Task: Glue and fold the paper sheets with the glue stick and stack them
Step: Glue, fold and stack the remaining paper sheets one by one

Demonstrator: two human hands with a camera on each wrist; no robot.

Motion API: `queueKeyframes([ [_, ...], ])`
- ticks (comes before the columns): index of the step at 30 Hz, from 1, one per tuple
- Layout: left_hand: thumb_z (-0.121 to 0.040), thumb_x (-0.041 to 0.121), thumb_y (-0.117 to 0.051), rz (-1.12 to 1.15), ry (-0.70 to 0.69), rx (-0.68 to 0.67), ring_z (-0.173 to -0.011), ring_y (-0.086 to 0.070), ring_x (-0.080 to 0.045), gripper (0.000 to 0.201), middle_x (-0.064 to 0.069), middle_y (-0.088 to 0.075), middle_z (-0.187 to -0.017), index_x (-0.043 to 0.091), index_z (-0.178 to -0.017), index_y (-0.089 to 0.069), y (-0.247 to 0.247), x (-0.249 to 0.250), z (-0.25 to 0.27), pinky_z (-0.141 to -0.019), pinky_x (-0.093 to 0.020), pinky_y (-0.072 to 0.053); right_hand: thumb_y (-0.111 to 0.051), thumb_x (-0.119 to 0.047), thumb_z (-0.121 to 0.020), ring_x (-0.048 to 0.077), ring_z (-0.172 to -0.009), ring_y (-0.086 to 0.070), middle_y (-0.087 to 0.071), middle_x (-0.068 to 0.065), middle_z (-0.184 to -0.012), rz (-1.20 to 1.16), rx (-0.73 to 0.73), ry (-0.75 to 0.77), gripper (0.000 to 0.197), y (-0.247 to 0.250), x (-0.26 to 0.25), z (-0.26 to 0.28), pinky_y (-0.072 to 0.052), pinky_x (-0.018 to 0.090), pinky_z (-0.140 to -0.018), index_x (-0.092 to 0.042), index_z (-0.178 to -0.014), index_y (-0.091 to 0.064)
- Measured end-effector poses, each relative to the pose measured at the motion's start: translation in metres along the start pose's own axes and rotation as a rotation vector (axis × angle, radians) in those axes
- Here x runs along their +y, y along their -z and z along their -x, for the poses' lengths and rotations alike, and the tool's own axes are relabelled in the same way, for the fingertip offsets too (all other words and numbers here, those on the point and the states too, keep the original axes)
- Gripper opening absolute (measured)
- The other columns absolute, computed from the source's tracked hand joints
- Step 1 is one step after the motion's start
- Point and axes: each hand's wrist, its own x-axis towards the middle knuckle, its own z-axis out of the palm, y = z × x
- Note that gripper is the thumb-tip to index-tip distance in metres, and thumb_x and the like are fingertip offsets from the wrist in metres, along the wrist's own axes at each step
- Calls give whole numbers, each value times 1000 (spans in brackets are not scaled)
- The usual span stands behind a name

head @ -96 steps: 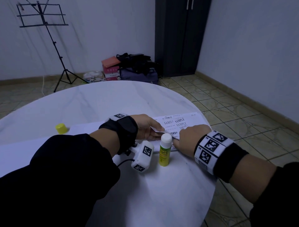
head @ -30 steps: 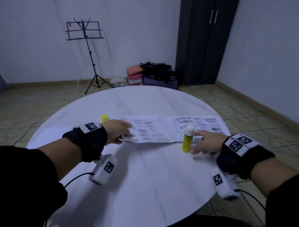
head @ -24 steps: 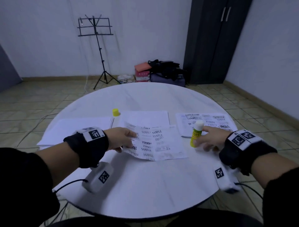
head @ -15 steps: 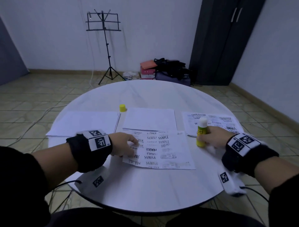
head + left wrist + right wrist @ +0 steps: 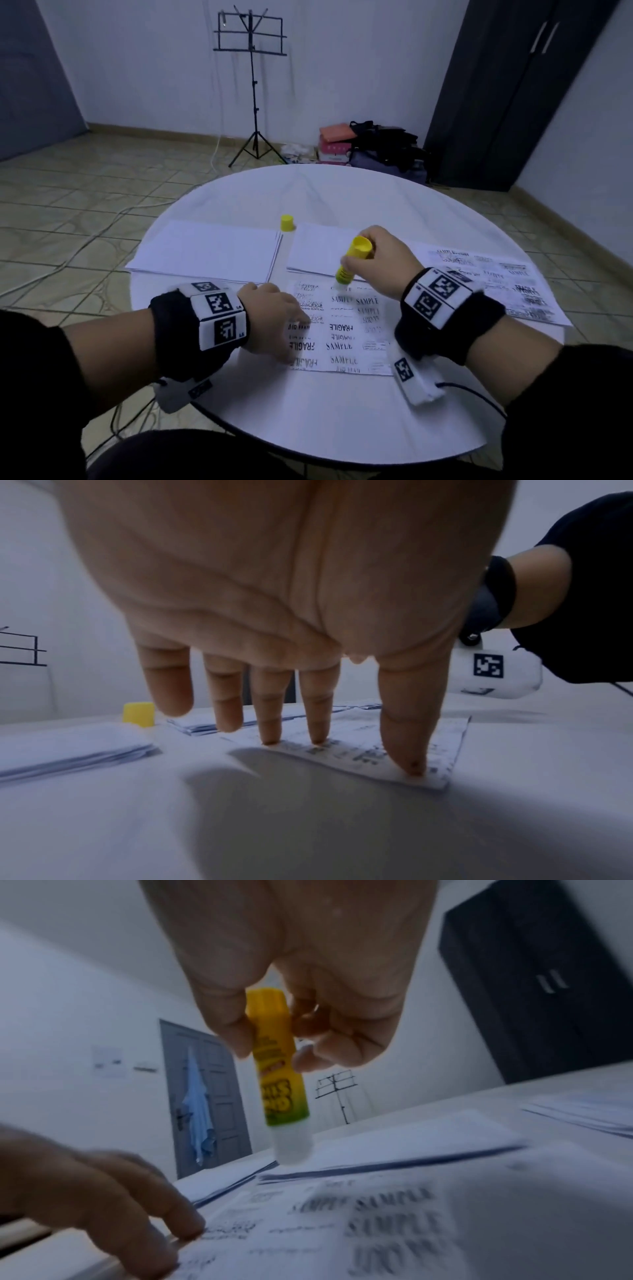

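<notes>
You wear black sleeves (image 5: pixel 51 370), black wristbands (image 5: pixel 178 339) with white blocks bearing black square markers (image 5: pixel 219 303), and white marked camera pods (image 5: pixel 412 378) trailing black cables (image 5: pixel 479 399).

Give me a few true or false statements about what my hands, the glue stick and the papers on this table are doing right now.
1. The right hand grips the yellow glue stick tip-down over the printed paper sheet. True.
2. The left hand is lifted clear of the sheet. False: its straight fingertips press the sheet's left edge.
3. The small yellow cap is on the glue stick. False: it stands on the round white table, beyond the sheets.
4. A stack of blank white paper lies at the left. True.
</notes>
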Motion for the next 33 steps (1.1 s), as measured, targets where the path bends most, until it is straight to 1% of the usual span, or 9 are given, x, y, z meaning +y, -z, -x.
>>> queueKeyframes([
  [2,-80,61,-60,11,1,13,-135,-28,-19,66,15,-34,-147,44,-139,-37,-1,-1,3,-109,-38,-24,-59,-26,-88,16,-73,-57,-54,-2,-85,-5,6,14,27,-16,-14,-5,-45,27,-59,-17,-108,-43],
  [5,-78,61,-61,28,13,18,-135,-27,-21,67,12,-33,-147,45,-139,-37,-2,-2,5,-109,-39,-25,-57,-26,-88,29,-90,-63,-59,8,-100,-8,-23,22,38,-35,-27,-15,-50,37,-73,-13,-118,-39],
  [8,-78,60,-62,40,6,15,-135,-28,-21,68,12,-34,-148,46,-139,-36,-2,-4,4,-110,-39,-25,-57,-28,-88,31,-91,-63,-61,11,-104,62,-75,20,44,-48,-34,-22,-50,37,-74,-11,-123,-38],
  [13,-76,62,-63,29,-1,14,-135,-29,-20,69,10,-36,-146,46,-138,-37,-3,-5,2,-110,-39,-26,-56,-28,-89,30,-91,-63,-65,13,-99,181,-147,35,31,-58,-32,-27,-47,34,-74,-7,-111,-48],
  [17,-74,62,-66,35,-3,-4,-135,-30,-20,70,9,-37,-145,47,-136,-39,-1,-5,-2,-111,-40,-26,-56,-29,-90,31,-92,-62,-64,14,-100,214,-139,22,33,-50,-23,-24,-46,34,-75,-6,-112,-48],
  [21,-68,63,-70,28,18,0,-130,-35,-19,74,8,-41,-140,42,-133,-41,1,-5,-7,-107,-38,-30,-55,-28,-90,28,-88,-60,-61,11,-97,255,-104,-28,29,-25,-3,-18,-43,29,-69,-7,-110,-48],
  [25,-63,67,-71,-4,46,-24,-131,-34,-20,90,6,-38,-140,32,-139,-37,3,-7,-12,-106,-38,-30,-56,-26,-89,30,-87,-64,-65,14,-92,265,-65,-92,25,8,25,-9,-45,30,-70,-6,-103,-52],
  [30,-63,68,-72,-11,53,-50,-134,-29,-20,95,5,-32,-144,33,-142,-34,4,-9,-15,-107,-38,-28,-59,-25,-88,32,-87,-63,-65,16,-91,287,-7,-163,22,35,48,2,-43,31,-69,-6,-96,-52],
  [33,-62,68,-72,-4,61,-59,-138,-22,-19,98,10,-26,-148,32,-143,-31,3,-11,-15,-108,-41,-25,-65,-25,-85,26,-85,-59,-61,8,-88,286,52,-161,20,42,47,4,-40,28,-68,-11,-90,-52],
])
